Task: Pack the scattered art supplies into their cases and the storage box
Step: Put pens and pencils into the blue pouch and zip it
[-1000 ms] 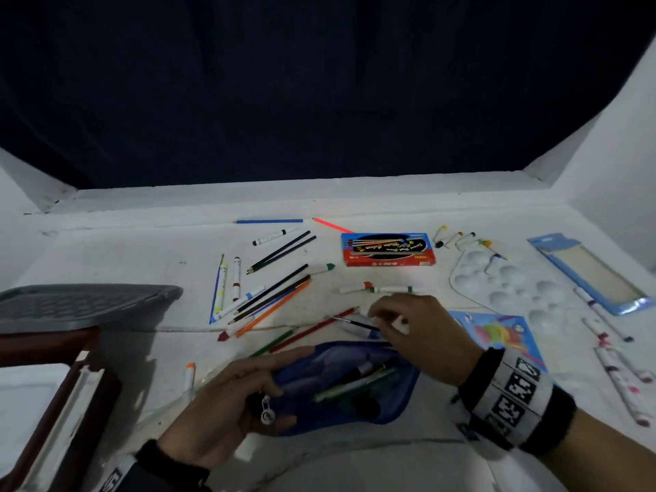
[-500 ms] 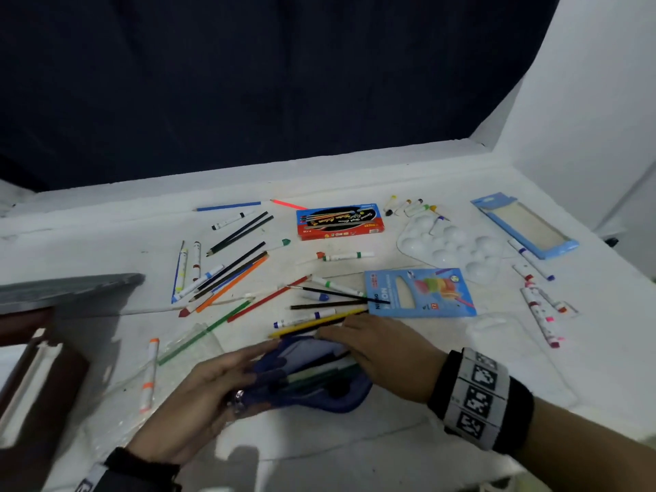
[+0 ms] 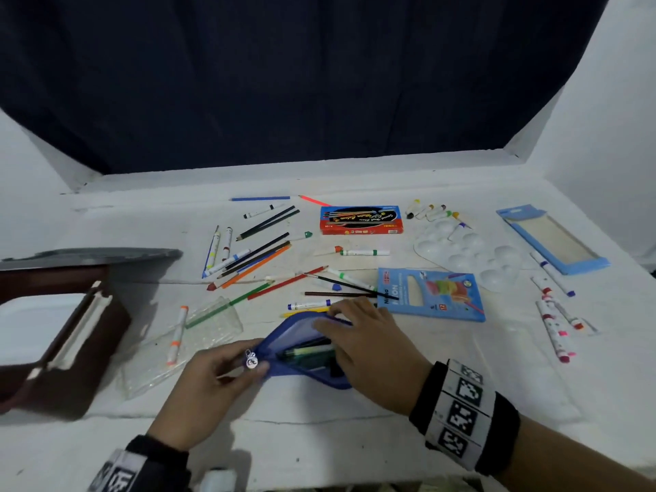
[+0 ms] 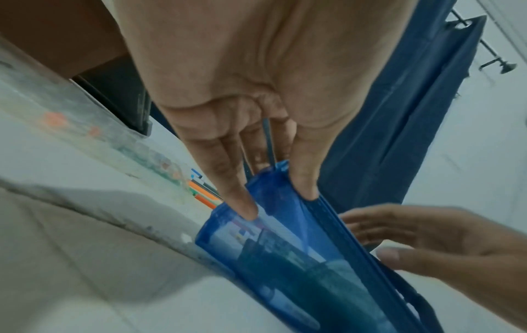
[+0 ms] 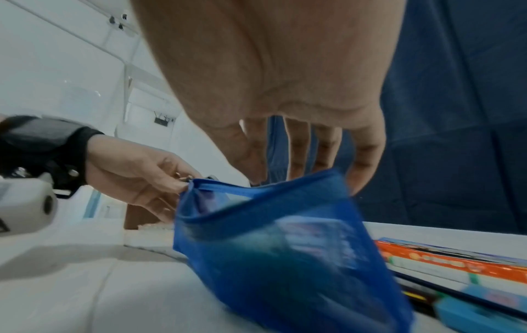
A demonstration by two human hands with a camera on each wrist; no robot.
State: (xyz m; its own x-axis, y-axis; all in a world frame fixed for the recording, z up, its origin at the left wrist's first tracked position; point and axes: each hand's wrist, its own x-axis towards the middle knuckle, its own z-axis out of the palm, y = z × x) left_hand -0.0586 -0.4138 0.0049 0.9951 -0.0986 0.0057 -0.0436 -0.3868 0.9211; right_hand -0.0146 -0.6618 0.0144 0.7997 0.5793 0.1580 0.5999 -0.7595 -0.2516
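At the near edge of the white table [image 3: 355, 449], a blue mesh pouch [image 3: 305, 349] lies unzipped, with pens showing inside it. The left hand [image 3: 209, 381] pinches the pouch's left end at the zipper, thumb and fingers curled onto the fabric, and a round metal zipper pull [image 3: 251, 360] sits at its fingertips. The right hand [image 3: 365, 346] lies across the pouch's right side with its fingers spread and bent over the far rim of the opening; in the right wrist view those fingers [image 5: 367, 162] hang over the blue edge, but I cannot tell whether they grip the fabric or only press it.

Just behind the pouch lie a yellow pencil [image 3: 305, 311] and a blue-capped marker [image 3: 309, 304]. Farther back, a loose spread of colored pencils [image 3: 255, 264] and markers covers the middle of the table, with a red box [image 3: 361, 220] behind them and a blue crayon box [image 3: 431, 294] beside the right hand. A white paint palette [image 3: 468, 257] sits to the right with small paint tubes [image 3: 431, 211] at its far edge, then a light blue case [image 3: 552, 234] and several markers [image 3: 555, 328]. To the left, an orange marker [image 3: 176, 335] rests on a clear plastic case [image 3: 184, 346], near a brown storage box [image 3: 71, 342] at the table's left edge.
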